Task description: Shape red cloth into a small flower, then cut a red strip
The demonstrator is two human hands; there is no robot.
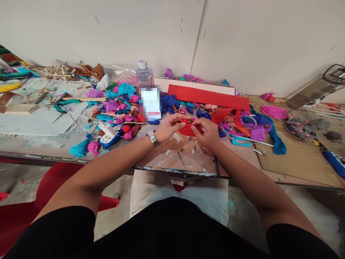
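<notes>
Between my two hands is a piece of red crepe-like material, partly bunched at its top edge. My left hand pinches the bunched end between thumb and fingers. From the other side, my right hand grips the strip with thumb and forefinger. Both hands hover low over the worktable's front part. Just behind them lies a heap of small rolled pieces in blue, pink, purple and brown. A long flat red strip rests against a white board behind the heap.
A phone leans near a water bottle. At left are a blue power socket, green-handled pliers and wooden scraps. To the right lie cardboard, a thin white stick and a dark bottle.
</notes>
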